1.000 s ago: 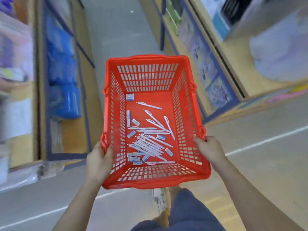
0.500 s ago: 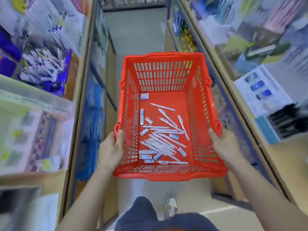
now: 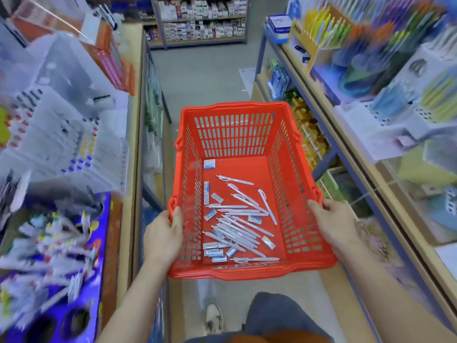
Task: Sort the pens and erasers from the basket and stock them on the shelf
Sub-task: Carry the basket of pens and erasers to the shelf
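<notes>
Between wooden-edged shop shelves point(image 3: 127, 179) hangs the red slatted plastic basket point(image 3: 233, 134), left hand point(image 3: 163, 240) and right hand point(image 3: 332, 225) each with grip curled round a side rim; white pens point(image 3: 238, 231) and small wrapped erasers point(image 3: 209, 163) lie mixed inside (sorting not begun).

The aisle is brightly and evenly lit with flat white light, and the shadows are soft and faint. The middle is fairly sharp: the basket point(image 3: 235, 134) shows its slats cleanly, and the pens point(image 3: 237, 231) lying in it have clear edges. Toward both sides everything smears. The left shelf point(image 3: 61, 144) and the right shelf point(image 3: 385, 78) streak into coloured motion blur. The wide lens bows the shelf edges outward. The clear cover point(image 3: 49, 18) at upper left carries a pale sheen. The far shelf point(image 3: 202, 21) is soft but readable.
</notes>
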